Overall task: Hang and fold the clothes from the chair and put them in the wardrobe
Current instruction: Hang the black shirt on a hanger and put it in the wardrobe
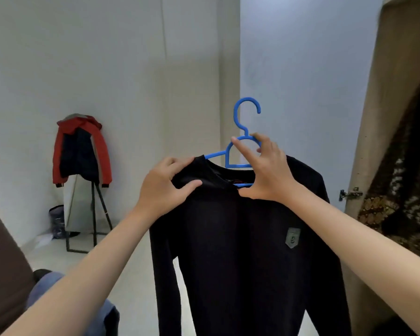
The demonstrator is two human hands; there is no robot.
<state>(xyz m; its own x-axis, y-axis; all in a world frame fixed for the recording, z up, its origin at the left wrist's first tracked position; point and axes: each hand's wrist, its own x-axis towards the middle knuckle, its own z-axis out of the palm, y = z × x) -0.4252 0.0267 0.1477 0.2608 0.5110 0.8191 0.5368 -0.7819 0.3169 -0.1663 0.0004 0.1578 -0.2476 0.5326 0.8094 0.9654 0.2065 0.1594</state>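
A black long-sleeved top (pixel 240 251) with a small grey chest badge hangs in front of me on a blue plastic hanger (pixel 243 117), whose hook points up. My left hand (pixel 165 187) pinches the top's left shoulder at the collar. My right hand (pixel 264 170) grips the hanger's neck and the collar. The wardrobe's open wooden door (pixel 383 117) stands at the right, with a dark patterned garment (pixel 403 178) hanging inside. At the lower left, blue jeans (pixel 44 287) lie over a brown chair (pixel 3 275).
A red and black jacket (pixel 80 151) is draped over a standing mirror (pixel 83 209) by the white wall at the left. A dark bag (pixel 57 221) sits on the floor beside the mirror. A metal hinge (pixel 349 194) shows on the wardrobe door.
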